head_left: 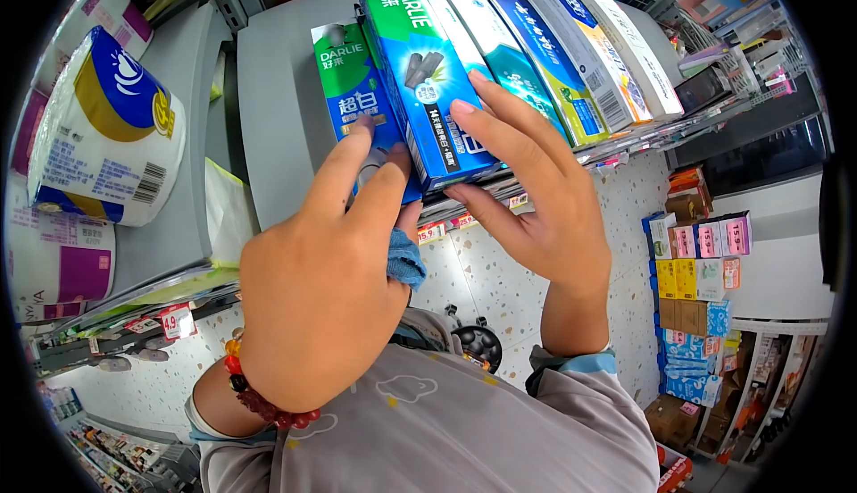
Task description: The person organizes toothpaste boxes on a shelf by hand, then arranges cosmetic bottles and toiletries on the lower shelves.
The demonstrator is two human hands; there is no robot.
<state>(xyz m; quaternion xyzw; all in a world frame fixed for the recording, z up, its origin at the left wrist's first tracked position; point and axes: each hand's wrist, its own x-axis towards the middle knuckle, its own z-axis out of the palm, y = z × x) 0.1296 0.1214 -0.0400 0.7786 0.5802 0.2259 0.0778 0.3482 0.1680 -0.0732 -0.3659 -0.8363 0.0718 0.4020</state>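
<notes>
Two green-and-blue Darlie toothpaste boxes stand side by side at the left end of a shelf row. My left hand [326, 288] rests its outstretched fingers on the front of the left toothpaste box [344, 78], covering its lower part. A bunched blue cloth [407, 261] pokes out from under that hand, held against the palm. My right hand [549, 203] is around the near end of the taller toothpaste box [428, 82], fingers on its front and right edge, thumb at the bottom corner. A teal-and-white box [522, 82] sits just right of those fingertips.
More toothpaste boxes [585, 51] continue the row rightward on the grey shelf [277, 109]. Wrapped paper rolls [107, 136] stand on the left shelf. Price tags [432, 232] line the front edge. A round black stool [480, 346] is on the speckled floor, with stacked cartons [692, 279] beyond.
</notes>
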